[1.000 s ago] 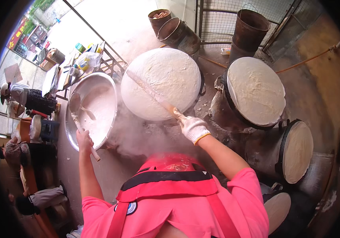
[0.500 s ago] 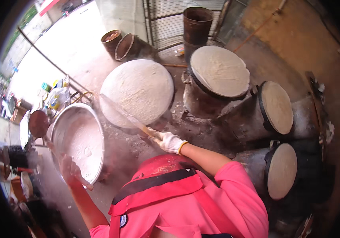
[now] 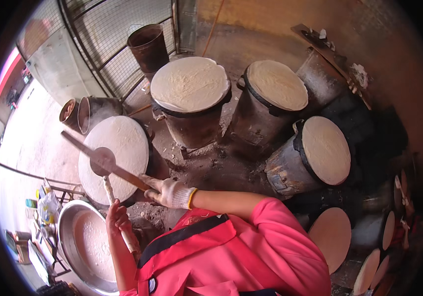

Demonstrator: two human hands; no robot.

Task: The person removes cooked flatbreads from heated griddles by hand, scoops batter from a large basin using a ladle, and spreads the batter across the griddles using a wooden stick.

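My bare left hand [image 3: 117, 218] is closed round the pale handle of a ladle [image 3: 108, 189]. The ladle's round brown head is raised over the nearest griddle [image 3: 128, 133], whose top carries a pale spread layer of batter. In my right hand [image 3: 173, 193], in a white glove with a yellow cuff, is a long flat wooden spatula [image 3: 128, 175]. Its blade crosses the ladle's head in the view; whether they touch I cannot tell. Close to my left forearm stands a wide metal basin [image 3: 65, 217] of pinkish-white batter.
More batter-covered griddles [image 3: 190, 84] on drum stoves curve round to the right, including a second [image 3: 277, 85] and a third [image 3: 325, 150]. Behind stand a rusty bucket [image 3: 148, 48] and a mesh gate [image 3: 93, 37]. Bags and jars [image 3: 48, 207] crowd the left side.
The view has swung to the right. My left hand has lifted the ladle from over the basin to the near griddle. My right hand still grips the spatula, now meeting the ladle's head in view.
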